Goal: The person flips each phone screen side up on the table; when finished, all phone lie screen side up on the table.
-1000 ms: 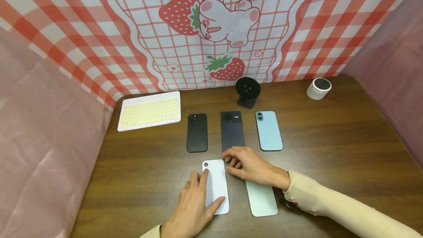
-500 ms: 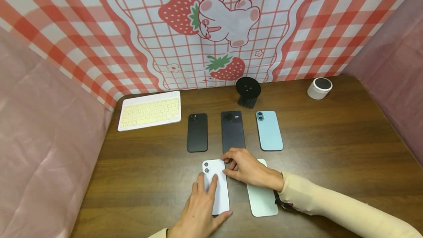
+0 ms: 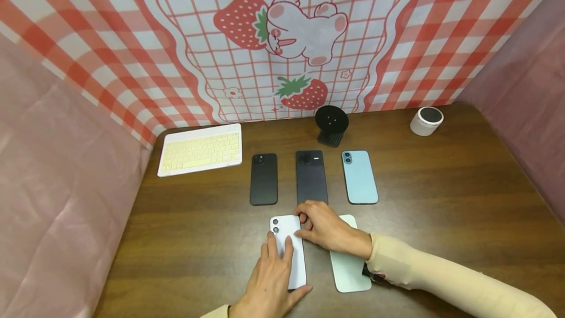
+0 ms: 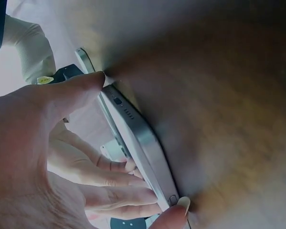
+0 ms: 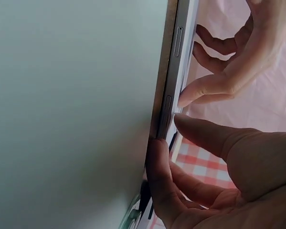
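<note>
A pale lavender-white phone (image 3: 297,261) lies back up on the table at front centre, its two camera lenses showing. My left hand (image 3: 270,281) holds it from the front left: two fingertips rest on the back, and the thumb is at the lower right corner. In the left wrist view another fingertip (image 4: 176,214) touches the opposite side edge. At its upper right edge my right hand (image 3: 328,229) pinches, index finger against the side and thumb by the back. A mint-green phone (image 3: 350,274) lies partly beneath my right wrist.
A black phone (image 3: 263,180), a dark navy phone (image 3: 311,180) and a light blue phone (image 3: 360,178) lie in a row behind. Farther back are a white keyboard (image 3: 200,148), a black round-headed stand (image 3: 331,120) and a white cylinder (image 3: 425,124). Checkered cloth hangs behind.
My left fingers have slid right across the phone's back, uncovering the second lens, and the thumb has moved to the lower corner. My right hand has shifted left onto the phone's upper right edge.
</note>
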Demonstrator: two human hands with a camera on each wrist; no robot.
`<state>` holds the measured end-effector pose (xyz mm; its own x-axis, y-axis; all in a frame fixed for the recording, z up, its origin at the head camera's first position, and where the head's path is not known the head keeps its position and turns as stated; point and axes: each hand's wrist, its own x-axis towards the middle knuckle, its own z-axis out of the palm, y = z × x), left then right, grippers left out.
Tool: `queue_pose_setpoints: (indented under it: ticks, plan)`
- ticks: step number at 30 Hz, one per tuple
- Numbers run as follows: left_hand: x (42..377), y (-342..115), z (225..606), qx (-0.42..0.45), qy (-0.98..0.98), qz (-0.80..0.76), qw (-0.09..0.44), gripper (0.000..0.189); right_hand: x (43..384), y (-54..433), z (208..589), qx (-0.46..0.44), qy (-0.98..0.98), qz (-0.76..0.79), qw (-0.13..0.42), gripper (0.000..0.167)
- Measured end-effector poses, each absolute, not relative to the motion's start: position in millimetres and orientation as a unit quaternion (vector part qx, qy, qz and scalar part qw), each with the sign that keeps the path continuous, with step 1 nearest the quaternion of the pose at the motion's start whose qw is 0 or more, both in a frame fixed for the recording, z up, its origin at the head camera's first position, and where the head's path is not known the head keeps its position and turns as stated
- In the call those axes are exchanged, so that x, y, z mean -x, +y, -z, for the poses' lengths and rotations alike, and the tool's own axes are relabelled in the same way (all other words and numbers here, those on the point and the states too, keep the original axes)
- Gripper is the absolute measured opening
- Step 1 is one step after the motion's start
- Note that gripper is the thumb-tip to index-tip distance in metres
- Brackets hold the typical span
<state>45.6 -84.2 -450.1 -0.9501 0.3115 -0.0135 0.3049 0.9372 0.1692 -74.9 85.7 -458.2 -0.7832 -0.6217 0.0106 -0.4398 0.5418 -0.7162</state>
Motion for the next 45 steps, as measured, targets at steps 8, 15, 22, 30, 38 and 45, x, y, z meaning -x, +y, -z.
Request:
queue_pose_setpoints:
  ticks: [8, 15, 22, 30, 38, 45]
  plan:
    - [-45, -82, 451, -0.147, 0.985, -0.086, 0.016, 0.101, 73, 81, 456, 0.286, 0.877, 0.364, 0.128, 0.038]
    - [-44, -81, 450, -0.140, 0.987, -0.079, 0.006, 0.101, 74, 80, 456, 0.272, 0.867, 0.391, 0.149, 0.038]
    - [-47, -80, 450, -0.131, 0.987, -0.088, 0.010, 0.101, 73, 82, 456, 0.261, 0.867, 0.396, 0.152, 0.039]
    - [-49, -81, 447, -0.127, 0.985, -0.105, 0.046, 0.099, 70, 85, 454, 0.260, 0.853, 0.419, 0.168, 0.036]
    - [-54, -86, 447, -0.131, 0.981, -0.140, 0.031, 0.099, 70, 88, 455, 0.248, 0.831, 0.459, 0.194, 0.038]
    - [-54, -91, 443, -0.123, 0.973, -0.191, 0.037, 0.099, 73, 89, 453, 0.209, 0.771, 0.540, 0.264, 0.036]
